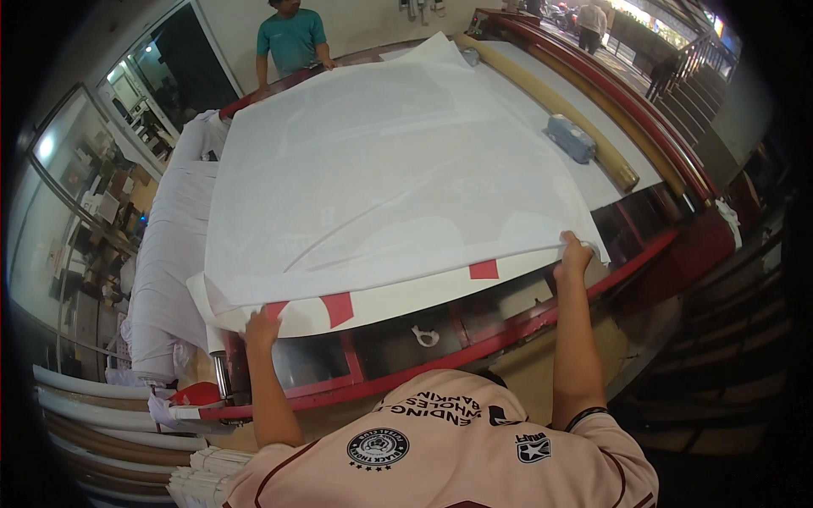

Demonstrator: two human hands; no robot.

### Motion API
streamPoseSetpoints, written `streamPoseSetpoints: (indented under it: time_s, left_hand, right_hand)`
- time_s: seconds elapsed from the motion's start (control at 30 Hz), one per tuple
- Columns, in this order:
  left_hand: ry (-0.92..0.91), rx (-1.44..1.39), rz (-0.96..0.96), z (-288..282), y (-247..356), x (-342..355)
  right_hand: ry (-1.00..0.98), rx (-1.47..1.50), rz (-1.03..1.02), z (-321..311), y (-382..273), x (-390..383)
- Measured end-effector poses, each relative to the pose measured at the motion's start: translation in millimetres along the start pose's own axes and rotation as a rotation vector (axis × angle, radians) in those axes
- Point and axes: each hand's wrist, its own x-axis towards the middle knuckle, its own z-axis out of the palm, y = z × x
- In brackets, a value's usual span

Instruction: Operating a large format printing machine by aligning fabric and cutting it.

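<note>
A large white fabric sheet lies over a white paper sheet with red printed shapes, whose near edge shows below it. My right hand is closed on the fabric's near right corner, with some cloth hanging beside the fingers. At the near left, my left hand rests against the paper's edge beside a red patch, its fingers stretched out and apart. Both sheets lie on a wide red-framed machine table. The fabric is mostly flat, with a long diagonal crease.
A brown cardboard tube and a grey-blue wrapped bundle lie along the right side. White fabric rolls stand at the left, above stacked tubes. A tape ring sits near the front edge. Another person stands at the far side.
</note>
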Motion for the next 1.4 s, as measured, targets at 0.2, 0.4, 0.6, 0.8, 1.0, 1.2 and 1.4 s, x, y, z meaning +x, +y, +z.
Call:
streamPoseSetpoints:
  time_s: [0.2,0.4,0.6,0.8,1.0,1.2,1.4]
  left_hand:
    - [-0.049,-0.12,-0.183,54,-25,-25]
    - [0.123,-0.142,-0.221,89,-14,-50]
    - [0.373,-0.022,-0.108,52,14,-29]
    - [0.352,0.021,-0.129,18,5,42]
    - [0.264,0.127,-0.273,0,-62,109]
    - [0.286,-0.223,-0.396,2,-156,145]
    - [0.664,-0.588,-0.516,25,-208,121]
  right_hand:
    - [0.001,0.033,0.142,-16,96,78]
    - [0.069,-0.08,0.346,-24,160,127]
    - [0.082,-0.129,0.372,-19,166,131]
    - [0.304,-0.426,0.247,-13,157,128]
    - [0.354,-0.602,0.172,-1,121,135]
    - [-0.004,-1.406,-0.772,63,144,17]
    - [-0.618,-1.752,-0.549,100,213,-149]
